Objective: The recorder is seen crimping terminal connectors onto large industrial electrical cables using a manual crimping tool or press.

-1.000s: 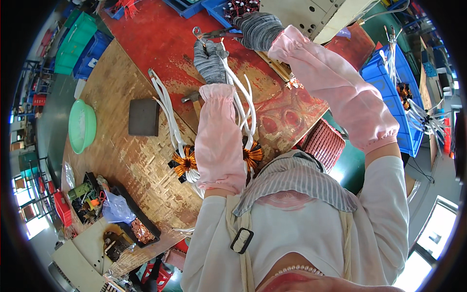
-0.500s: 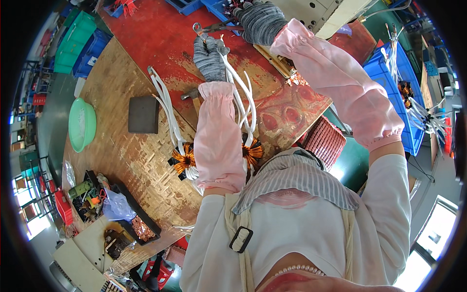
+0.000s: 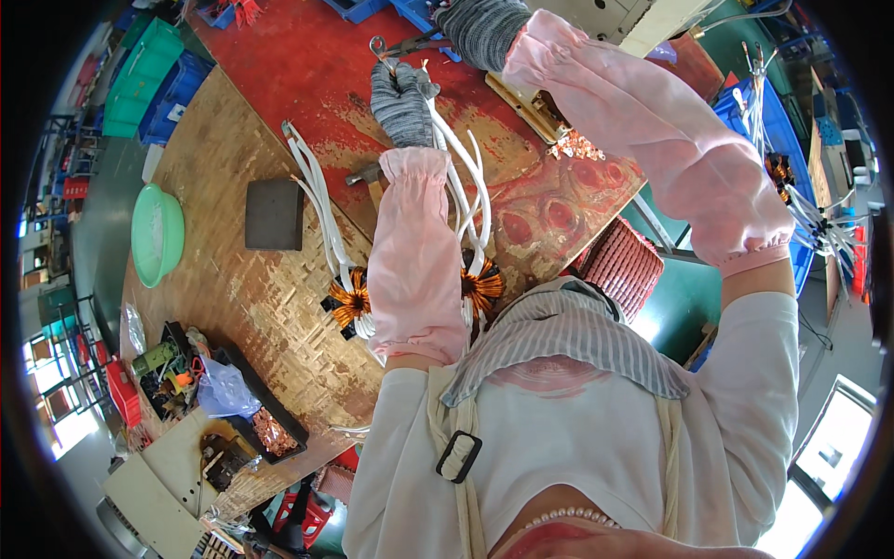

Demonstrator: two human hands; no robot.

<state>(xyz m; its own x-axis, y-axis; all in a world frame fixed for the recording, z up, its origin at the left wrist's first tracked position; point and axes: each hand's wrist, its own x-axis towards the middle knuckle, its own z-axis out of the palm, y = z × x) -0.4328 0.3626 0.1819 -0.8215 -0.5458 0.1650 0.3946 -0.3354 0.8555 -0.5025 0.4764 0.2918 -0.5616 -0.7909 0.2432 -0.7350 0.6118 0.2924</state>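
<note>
Near the middle of the frame, the copper coil [image 3: 482,285] looks like the heavy end, better cupped than pinched, while the white wires [image 3: 478,186] rising from it seem springy but bendable (the smooth coating may slip a little). Farther up, at upper centre, the left hand [image 3: 400,101] has its fingers curled around the wires below the metal ring [image 3: 381,53], a hard little end probably best steadied at its neck. Near the top edge, the right hand [image 3: 480,34] grasps the pliers [image 3: 414,46], tips at the ring; whether they bite, I cannot tell.
</note>
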